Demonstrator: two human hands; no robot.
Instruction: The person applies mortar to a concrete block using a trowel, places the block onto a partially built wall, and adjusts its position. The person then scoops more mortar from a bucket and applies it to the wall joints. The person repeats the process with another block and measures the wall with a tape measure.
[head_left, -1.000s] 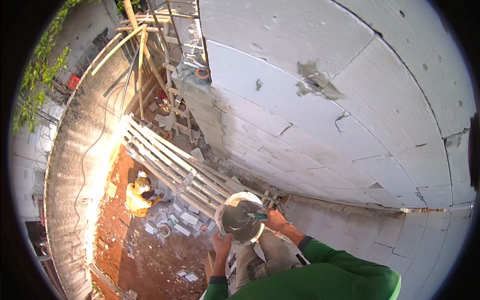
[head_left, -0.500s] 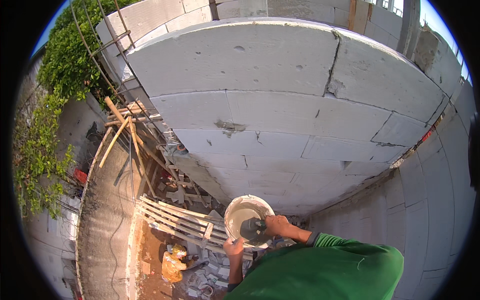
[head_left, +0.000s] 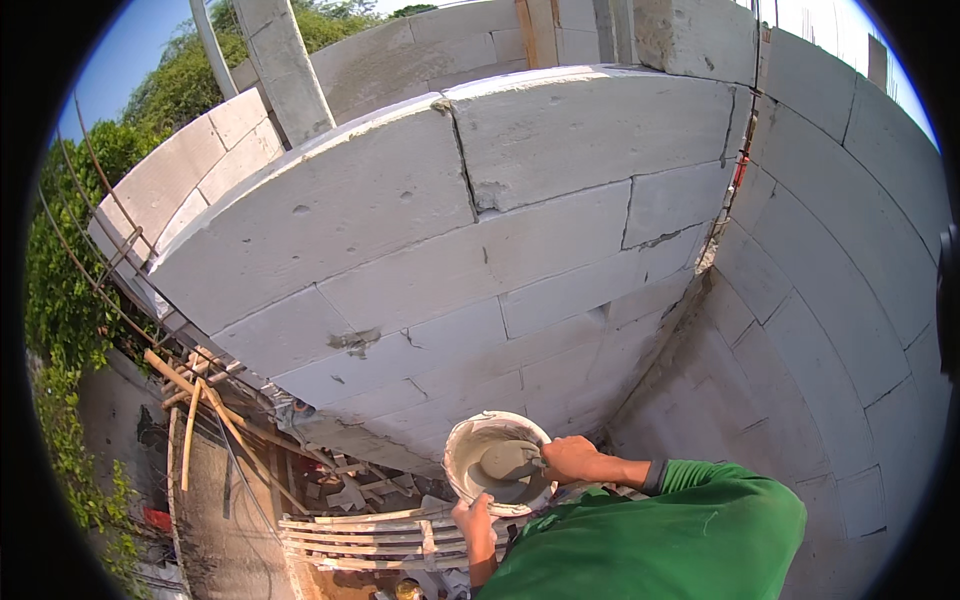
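A pale bucket [head_left: 456,437] with grey wet mortar [head_left: 483,487] in it is in front of me, close to the block wall [head_left: 560,240]. My left hand [head_left: 475,520] is closed on the bucket's near rim. Inside the bucket, a trowel [head_left: 512,459] lies over the mortar, its blade coated grey. My right hand [head_left: 572,460] is wrapped round the trowel's handle at the right side of the rim. Some of the handle is hidden by the fingers.
Bamboo poles form a platform [head_left: 380,540] below left, with more crossed poles [head_left: 205,410] beyond. A second block wall [head_left: 840,300] meets the first at a corner on the right. Bent steel bars [head_left: 115,255] stick up at the wall's left end. Below, a person's yellow headwear [head_left: 408,588] partly shows.
My view has swung right and up toward the wall corner. The trowel blade has turned in the bucket and now shows a grey, mortar-covered face. Both hands keep their holds.
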